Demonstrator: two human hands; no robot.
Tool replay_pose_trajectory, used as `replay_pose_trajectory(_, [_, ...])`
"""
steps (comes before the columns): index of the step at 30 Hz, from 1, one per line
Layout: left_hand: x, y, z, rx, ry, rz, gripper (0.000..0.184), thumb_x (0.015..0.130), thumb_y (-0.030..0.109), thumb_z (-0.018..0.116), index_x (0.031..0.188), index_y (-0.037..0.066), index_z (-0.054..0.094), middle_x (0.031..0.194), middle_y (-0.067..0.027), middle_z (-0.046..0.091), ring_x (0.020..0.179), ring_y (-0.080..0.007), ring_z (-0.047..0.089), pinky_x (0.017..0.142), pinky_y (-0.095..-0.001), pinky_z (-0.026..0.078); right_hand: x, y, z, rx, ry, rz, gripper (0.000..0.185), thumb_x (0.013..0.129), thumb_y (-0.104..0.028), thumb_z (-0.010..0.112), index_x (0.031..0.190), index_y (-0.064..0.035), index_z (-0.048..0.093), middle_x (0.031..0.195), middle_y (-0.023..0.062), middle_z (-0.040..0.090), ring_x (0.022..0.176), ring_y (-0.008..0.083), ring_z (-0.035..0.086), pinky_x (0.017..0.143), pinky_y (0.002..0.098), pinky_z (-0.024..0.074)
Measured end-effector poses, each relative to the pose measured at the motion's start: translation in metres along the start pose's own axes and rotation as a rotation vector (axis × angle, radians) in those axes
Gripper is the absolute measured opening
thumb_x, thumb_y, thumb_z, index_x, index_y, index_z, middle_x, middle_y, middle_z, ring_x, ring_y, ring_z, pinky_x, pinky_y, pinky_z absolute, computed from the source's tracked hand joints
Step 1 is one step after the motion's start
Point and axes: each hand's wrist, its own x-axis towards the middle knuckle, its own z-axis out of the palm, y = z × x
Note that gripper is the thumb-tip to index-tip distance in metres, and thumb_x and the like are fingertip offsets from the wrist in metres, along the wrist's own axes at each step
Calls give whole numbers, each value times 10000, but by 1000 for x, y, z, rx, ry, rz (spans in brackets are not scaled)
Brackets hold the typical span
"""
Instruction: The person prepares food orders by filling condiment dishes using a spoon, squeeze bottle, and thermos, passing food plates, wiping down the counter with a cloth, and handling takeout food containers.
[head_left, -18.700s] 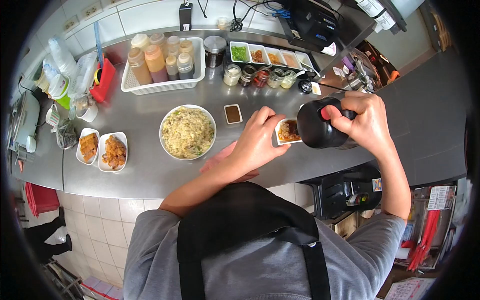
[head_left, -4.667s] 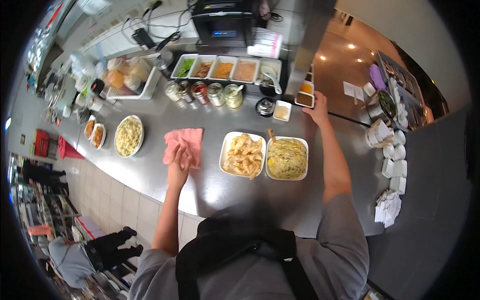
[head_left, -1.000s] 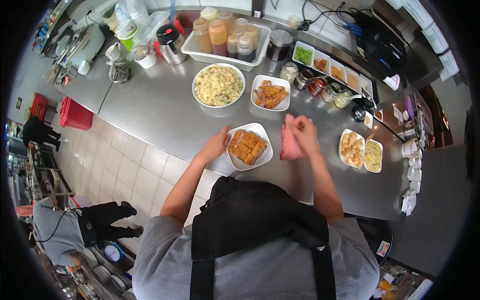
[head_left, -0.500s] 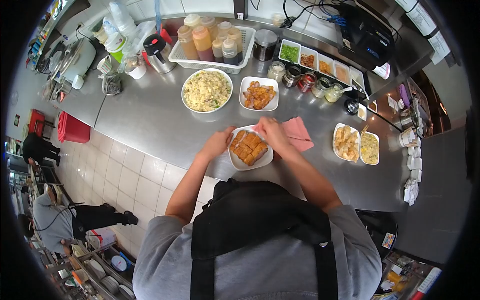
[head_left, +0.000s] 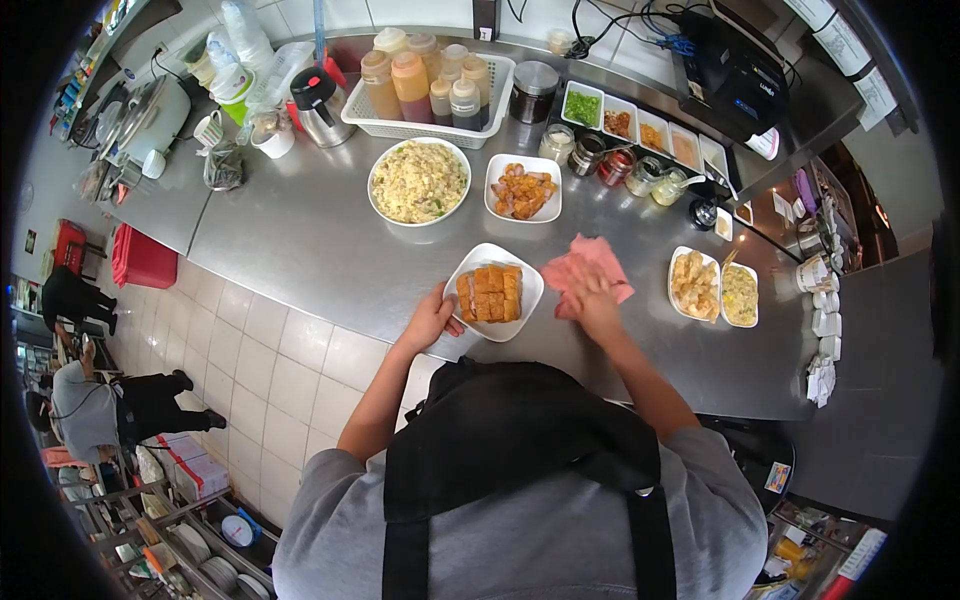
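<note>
My left hand grips the left rim of a white square dish, thumb near the edge. Sliced golden-brown fried cutlet lies in the dish in neat rows of pieces. To the right, my right hand is on a pink cloth, which bunches under its fingers against the steel counter. The cloth is apart from the dish. Beyond the dish stand a bowl of fried rice and a square dish of browned meat pieces.
A white basket of sauce bottles stands at the back, beside small jars and topping trays. Two dishes of food sit at right. Left of the counter edge, a red bin and a co-worker are on the tiled floor side.
The dish has turned and its cutlet rows now stand straighter. My right hand has left the rim and moved right with the cloth. My left hand has shifted lower along the rim.
</note>
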Motion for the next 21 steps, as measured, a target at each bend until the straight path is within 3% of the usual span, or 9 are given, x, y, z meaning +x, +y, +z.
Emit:
replay_pose_trajectory(2, [-15,-9,2,-43,27,16,436,1002,138,369,1392,-48,310,907,-190,635,588,-210,662,538,-315,573,4,14,4,-29,-20,17,498,931,-281,553,1419,-218,472,1523,148,334,1380,385,312,1122,493,276])
replay_pose_trajectory(4, [-35,-6,1,-161,247,22,439,995,121,364,1379,-79,291,921,-205,638,606,-231,675,543,-322,580,24,21,7,-91,140,338,506,968,-299,495,1446,-150,424,1525,202,310,1396,391,286,1138,491,246])
replay_pose_trajectory(7, [-63,-14,-23,-127,349,53,465,983,129,363,1377,-100,267,949,-205,636,621,-244,679,564,-329,588,40,-25,79,6,101,192,494,1003,-261,412,1386,49,409,1474,242,364,1358,399,335,1139,472,244])
replay_pose_trajectory(9, [-79,-4,-31,-147,483,65,497,983,148,351,1395,-108,244,970,-205,636,629,-239,677,585,-330,591,46,-112,55,158,-56,-168,369,970,-228,463,1221,28,553,1308,207,508,1220,352,454,1095,457,299])
replay_pose_trajectory(10, [-89,10,-34,-166,546,72,490,979,145,340,1388,-110,254,974,-208,638,626,-240,677,585,-331,591,54,-153,80,557,-33,-76,349,936,-227,526,1183,9,596,1302,180,524,1251,331,433,1106,441,279])
replay_pose_trajectory(13, [-104,32,-50,-162,635,106,435,972,137,323,1334,-104,308,971,-213,643,622,-241,676,587,-335,589,84,-189,56,667,91,-613,336,959,-218,518,1194,11,591,1208,180,603,1228,329,502,1110,442,313])
replay_pose_trajectory(17, [-115,39,-67,-167,729,176,358,957,109,323,1257,-79,372,948,-209,628,615,-246,671,560,-338,584,113,-120,41,1382,-55,612,327,1011,-262,465,1220,-27,553,951,149,672,841,233,682,712,333,582])
replay_pose_trajectory(19, [-115,34,-66,-181,771,231,325,948,84,328,1221,-79,395,937,-212,617,593,-250,665,537,-345,587,121,-87,18,1444,66,982,368,1020,-280,437,1288,-29,419,959,191,649,755,230,685,635,328,591])
replay_pose_trajectory(21, [-116,33,-60,-193,755,217,328,950,86,329,1226,-79,390,925,-212,615,588,-252,665,533,-348,586,133,-77,5,1538,84,989,386,1021,-269,427,1312,-27,347,980,207,640,739,243,686,637,340,598])
